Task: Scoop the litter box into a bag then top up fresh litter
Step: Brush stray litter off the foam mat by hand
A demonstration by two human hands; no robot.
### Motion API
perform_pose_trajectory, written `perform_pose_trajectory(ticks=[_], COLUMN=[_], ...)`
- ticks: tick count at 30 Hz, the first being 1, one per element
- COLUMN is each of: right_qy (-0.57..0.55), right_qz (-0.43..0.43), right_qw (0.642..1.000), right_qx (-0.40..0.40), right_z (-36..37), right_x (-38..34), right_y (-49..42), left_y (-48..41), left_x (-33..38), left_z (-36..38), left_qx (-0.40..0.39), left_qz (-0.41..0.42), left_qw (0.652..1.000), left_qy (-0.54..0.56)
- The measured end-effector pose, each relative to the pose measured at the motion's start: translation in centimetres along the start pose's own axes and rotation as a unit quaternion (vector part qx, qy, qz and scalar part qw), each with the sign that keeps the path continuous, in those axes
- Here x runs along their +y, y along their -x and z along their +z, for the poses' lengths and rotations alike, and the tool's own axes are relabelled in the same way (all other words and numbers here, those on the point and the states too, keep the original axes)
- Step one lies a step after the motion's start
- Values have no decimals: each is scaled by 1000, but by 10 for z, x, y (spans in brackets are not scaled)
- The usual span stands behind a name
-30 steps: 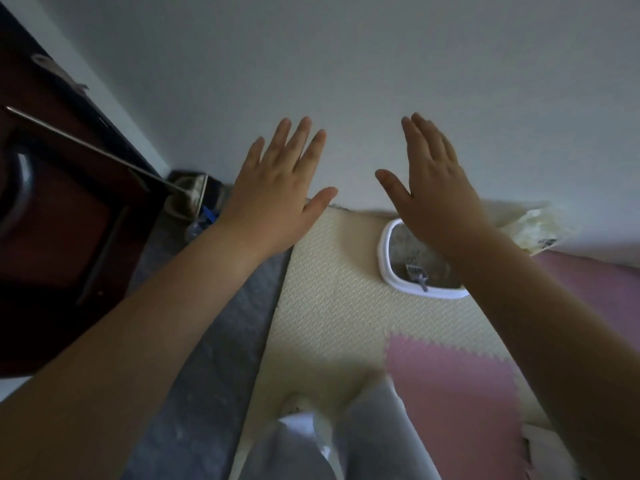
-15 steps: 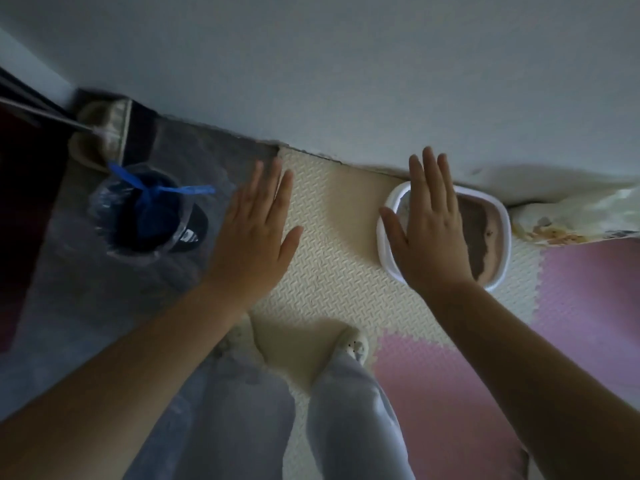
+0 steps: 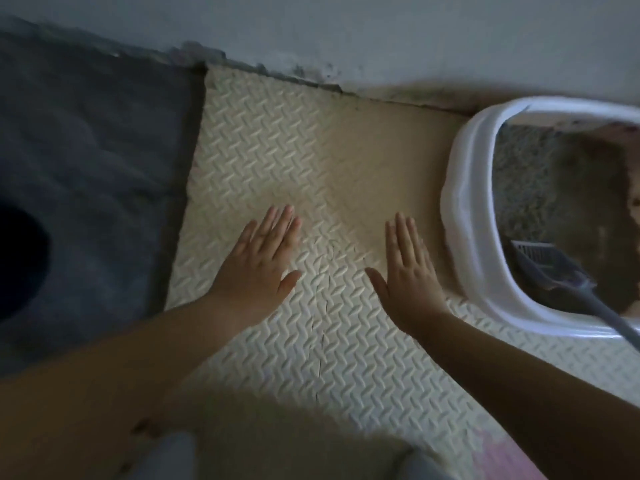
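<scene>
Lowered toward the mat, left hand and right hand hover flat and empty; scooping looks unstarted, so gripping the scoop likely comes next.

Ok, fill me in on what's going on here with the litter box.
A person holds both hands out flat over the cream foam mat. The left hand and the right hand are empty, fingers straight. The white-rimmed litter box sits by the wall, just right of the right hand. The grey scoop lies in it untouched, its handle sticking out over the near rim. No scooping is under way.
</scene>
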State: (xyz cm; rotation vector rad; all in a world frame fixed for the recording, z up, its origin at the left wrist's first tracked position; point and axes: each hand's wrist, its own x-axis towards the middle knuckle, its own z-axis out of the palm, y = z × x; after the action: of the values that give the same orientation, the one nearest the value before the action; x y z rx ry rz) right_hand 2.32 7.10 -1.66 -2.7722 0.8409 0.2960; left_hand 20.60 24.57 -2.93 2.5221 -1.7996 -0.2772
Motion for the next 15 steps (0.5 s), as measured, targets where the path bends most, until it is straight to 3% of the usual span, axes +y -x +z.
perform_pose_trajectory(ticks=[2,5,10,15], right_qy=[20,29,13,-12], right_qz=[-4,37,53,82], right_qw=[1000,999,998,996], right_qx=[-6,9,-13,39], right_z=[40,82,87,94], right_x=[15,29,21,12], right_y=[-24,-52,-45,-45], left_y=[-36,-78,-66,-67], left_x=[-9,-18,-22,-21], left_z=[37,75,90,90], left_qx=[14,9,-36,-7], left_qz=[21,-31,4,3], left_qw=[1000,999,999,1000], left_qy=[-8,28,2,18])
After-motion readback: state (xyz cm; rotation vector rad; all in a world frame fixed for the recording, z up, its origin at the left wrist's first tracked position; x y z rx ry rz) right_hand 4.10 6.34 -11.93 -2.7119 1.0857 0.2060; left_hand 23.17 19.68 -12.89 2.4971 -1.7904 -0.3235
